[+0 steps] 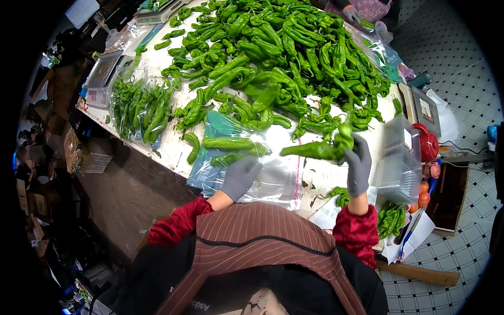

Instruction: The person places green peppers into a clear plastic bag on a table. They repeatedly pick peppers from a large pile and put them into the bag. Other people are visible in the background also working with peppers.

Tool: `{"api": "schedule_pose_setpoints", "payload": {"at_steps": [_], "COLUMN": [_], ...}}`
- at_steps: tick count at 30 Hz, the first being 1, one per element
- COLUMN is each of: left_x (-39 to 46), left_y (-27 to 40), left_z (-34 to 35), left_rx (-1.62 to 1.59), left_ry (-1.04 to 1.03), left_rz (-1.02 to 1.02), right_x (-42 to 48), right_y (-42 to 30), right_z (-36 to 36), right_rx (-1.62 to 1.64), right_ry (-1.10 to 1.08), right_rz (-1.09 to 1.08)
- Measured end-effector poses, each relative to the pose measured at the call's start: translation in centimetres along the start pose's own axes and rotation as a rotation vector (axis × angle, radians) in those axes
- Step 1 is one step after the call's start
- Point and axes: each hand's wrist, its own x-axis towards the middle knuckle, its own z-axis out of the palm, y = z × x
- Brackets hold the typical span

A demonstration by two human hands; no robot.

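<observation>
My right hand (359,165), in a grey knit glove, holds several long green peppers (315,150) above the table, their tips pointing left. My gloved left hand (241,179) rests on a clear plastic bag (275,185) lying flat near the table edge; whether its fingers grip the film cannot be told. A few peppers (228,143) lie in or under the bag's film at its left part. Beyond both hands spreads a big heap of green peppers (271,47). A filled clear bag of peppers (143,106) lies to the left.
Digital scales (423,110) stand at the right edge and at the far left (157,15). Clear plastic trays (399,165) are stacked at right beside a red lidded container (426,142). Tomatoes (423,193) and another bunch of peppers (391,220) lie nearer. Another person's gloved hand (351,13) shows at the far side.
</observation>
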Motion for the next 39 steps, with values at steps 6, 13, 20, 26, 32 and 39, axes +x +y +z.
{"api": "schedule_pose_setpoints", "payload": {"at_steps": [6,13,20,26,32,39], "left_x": [0.4,-0.8,-1.5,-1.3,0.6,-0.9], "left_y": [1.3,3.6,2.3,0.6,-1.7,1.7], "left_z": [0.8,-0.3,0.5,-1.4,-1.1,0.1], "left_rx": [-0.034,0.067,0.008,-0.145,-0.316,0.207], "left_ry": [0.156,0.045,0.042,0.307,0.311,0.013], "left_rz": [0.13,0.065,0.137,0.023,-0.027,0.435], "right_x": [-8.1,-9.3,-5.6,-3.7,-5.4,-3.1], "right_y": [7.0,11.7,23.3,14.9,16.5,17.6], "right_z": [1.0,7.0,15.4,16.6,15.3,15.6], "right_rx": [0.174,0.512,0.007,-0.368,-0.398,-0.985], "right_ry": [0.1,-0.165,-0.738,-0.624,-0.693,-0.987], "right_rz": [0.152,0.355,0.186,0.271,0.159,0.148]}}
